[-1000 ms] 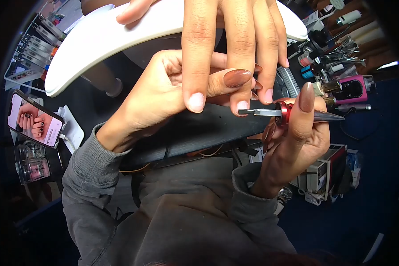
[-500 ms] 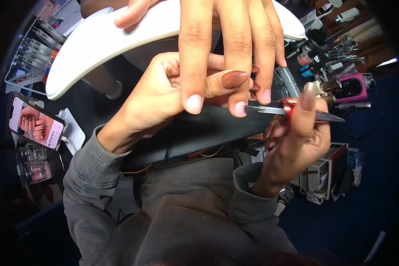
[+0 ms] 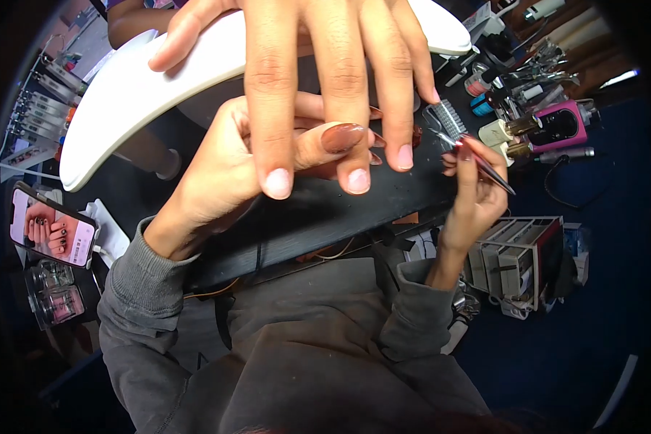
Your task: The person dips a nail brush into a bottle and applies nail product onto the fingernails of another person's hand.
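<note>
My left hand (image 3: 224, 155) is closed round a finger of another person's hand (image 3: 340, 72), its brown-nailed thumb lying across that finger. The other person's fingers point down towards me, with pale, glossy nails. Further right, my right hand (image 3: 477, 195) pinches a nail polish brush (image 3: 493, 172) with a dark pointed handle; its tip lies near a clear ridged piece (image 3: 448, 119) on the dark table (image 3: 304, 231). A small dark red object (image 3: 417, 135) shows partly behind the other person's fingers.
A white curved armrest (image 3: 145, 101) spans the back. At left are a lit phone (image 3: 53, 226), glass jars (image 3: 61, 304) and a rack of tubes (image 3: 47, 108). Bottles (image 3: 495, 134), a pink device (image 3: 559, 129) and tools stand at right, above a white drawer unit (image 3: 510, 260).
My right hand has drawn the brush away from the other person's nail, up and towards the bottles. My left hand and the held finger appear further left in view.
</note>
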`<state>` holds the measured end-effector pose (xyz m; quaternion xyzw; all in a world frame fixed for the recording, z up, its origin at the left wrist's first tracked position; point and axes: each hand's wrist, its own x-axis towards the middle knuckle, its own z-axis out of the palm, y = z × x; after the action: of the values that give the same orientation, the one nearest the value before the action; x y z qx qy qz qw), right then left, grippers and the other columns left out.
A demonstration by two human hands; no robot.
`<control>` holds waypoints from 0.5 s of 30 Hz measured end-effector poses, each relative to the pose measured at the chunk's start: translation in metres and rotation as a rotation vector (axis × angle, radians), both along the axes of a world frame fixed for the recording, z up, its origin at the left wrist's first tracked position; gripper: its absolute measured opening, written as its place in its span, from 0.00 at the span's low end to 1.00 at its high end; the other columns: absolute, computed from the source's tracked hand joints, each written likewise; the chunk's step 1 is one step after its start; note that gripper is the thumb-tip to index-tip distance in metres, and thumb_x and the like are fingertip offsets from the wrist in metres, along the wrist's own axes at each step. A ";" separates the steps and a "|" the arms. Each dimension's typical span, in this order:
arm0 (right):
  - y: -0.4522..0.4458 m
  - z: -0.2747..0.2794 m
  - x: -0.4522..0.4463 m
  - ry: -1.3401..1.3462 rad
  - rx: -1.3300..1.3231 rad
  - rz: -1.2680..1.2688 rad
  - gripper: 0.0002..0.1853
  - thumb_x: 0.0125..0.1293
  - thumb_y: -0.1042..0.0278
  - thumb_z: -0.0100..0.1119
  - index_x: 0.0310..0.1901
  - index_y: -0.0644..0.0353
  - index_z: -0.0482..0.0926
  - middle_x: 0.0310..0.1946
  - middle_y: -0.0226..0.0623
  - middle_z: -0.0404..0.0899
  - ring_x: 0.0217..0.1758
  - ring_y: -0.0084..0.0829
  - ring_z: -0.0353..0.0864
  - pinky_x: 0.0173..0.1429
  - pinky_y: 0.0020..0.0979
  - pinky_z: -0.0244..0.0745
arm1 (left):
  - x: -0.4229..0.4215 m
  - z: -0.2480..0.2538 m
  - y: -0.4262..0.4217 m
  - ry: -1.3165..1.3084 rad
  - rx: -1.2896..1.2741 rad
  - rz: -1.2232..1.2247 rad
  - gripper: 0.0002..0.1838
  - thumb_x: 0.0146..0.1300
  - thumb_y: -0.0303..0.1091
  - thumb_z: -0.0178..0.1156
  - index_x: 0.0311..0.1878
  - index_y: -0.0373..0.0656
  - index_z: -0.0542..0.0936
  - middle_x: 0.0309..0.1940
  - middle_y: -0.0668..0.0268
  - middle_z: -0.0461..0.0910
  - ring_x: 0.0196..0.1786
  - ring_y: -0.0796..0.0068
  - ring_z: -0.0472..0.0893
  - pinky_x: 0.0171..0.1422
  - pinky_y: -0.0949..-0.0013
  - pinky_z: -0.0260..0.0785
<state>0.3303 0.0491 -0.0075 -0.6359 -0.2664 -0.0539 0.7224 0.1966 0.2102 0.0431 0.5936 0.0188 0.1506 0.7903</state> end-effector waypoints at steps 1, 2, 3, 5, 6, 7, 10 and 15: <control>0.000 -0.001 -0.001 0.015 -0.010 0.031 0.07 0.52 0.82 0.51 0.35 0.70 0.70 0.31 0.38 0.71 0.31 0.24 0.74 0.37 0.21 0.70 | -0.001 0.001 0.001 0.000 0.002 -0.008 0.13 0.54 0.33 0.55 0.37 0.32 0.73 0.32 0.59 0.76 0.36 0.74 0.77 0.45 0.74 0.68; 0.002 -0.003 -0.001 -0.001 -0.031 0.026 0.07 0.52 0.81 0.51 0.35 0.70 0.70 0.30 0.37 0.71 0.30 0.24 0.74 0.36 0.20 0.70 | 0.000 0.000 0.000 0.001 0.002 -0.010 0.13 0.54 0.33 0.55 0.37 0.32 0.73 0.32 0.59 0.76 0.36 0.74 0.77 0.45 0.74 0.68; 0.003 -0.004 -0.001 -0.005 -0.040 0.027 0.07 0.52 0.81 0.52 0.35 0.70 0.70 0.30 0.37 0.71 0.30 0.23 0.74 0.36 0.19 0.70 | 0.000 0.000 0.000 0.002 -0.001 -0.006 0.13 0.54 0.34 0.55 0.37 0.31 0.73 0.32 0.58 0.76 0.36 0.74 0.77 0.44 0.74 0.68; 0.004 -0.007 0.000 -0.010 -0.048 0.031 0.07 0.52 0.81 0.52 0.35 0.69 0.70 0.30 0.36 0.71 0.30 0.22 0.74 0.35 0.18 0.69 | -0.001 0.000 0.000 0.002 -0.003 0.001 0.14 0.54 0.34 0.56 0.37 0.31 0.73 0.32 0.58 0.76 0.36 0.73 0.77 0.44 0.74 0.69; 0.004 -0.009 0.001 -0.040 -0.069 0.009 0.07 0.51 0.81 0.53 0.34 0.69 0.71 0.29 0.35 0.72 0.29 0.20 0.73 0.34 0.17 0.68 | -0.001 0.002 -0.001 0.019 -0.031 0.001 0.14 0.53 0.34 0.56 0.37 0.31 0.73 0.32 0.58 0.76 0.36 0.73 0.77 0.44 0.74 0.69; 0.003 -0.010 0.002 -0.070 -0.090 -0.013 0.07 0.50 0.82 0.53 0.34 0.68 0.71 0.28 0.34 0.72 0.28 0.19 0.72 0.33 0.16 0.67 | -0.002 0.003 -0.001 0.035 -0.059 0.002 0.14 0.53 0.34 0.56 0.37 0.31 0.73 0.32 0.57 0.76 0.36 0.73 0.77 0.43 0.74 0.70; -0.002 -0.008 0.000 -0.140 -0.154 -0.050 0.07 0.49 0.82 0.54 0.33 0.68 0.71 0.27 0.32 0.72 0.27 0.17 0.70 0.31 0.15 0.65 | -0.003 0.006 -0.002 0.064 -0.098 0.014 0.15 0.52 0.34 0.57 0.38 0.31 0.72 0.33 0.57 0.76 0.35 0.72 0.77 0.43 0.74 0.71; -0.008 0.023 -0.022 -0.122 -0.019 -0.194 0.10 0.53 0.77 0.49 0.38 0.69 0.68 0.29 0.39 0.72 0.26 0.22 0.72 0.30 0.18 0.66 | 0.000 -0.001 0.005 -0.013 0.087 0.047 0.14 0.49 0.34 0.60 0.36 0.33 0.75 0.29 0.62 0.77 0.34 0.79 0.77 0.40 0.81 0.68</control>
<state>0.3084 0.0410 0.0153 -0.6610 -0.2477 -0.1595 0.6901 0.1968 0.2147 0.0417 0.6259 0.0210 0.1733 0.7601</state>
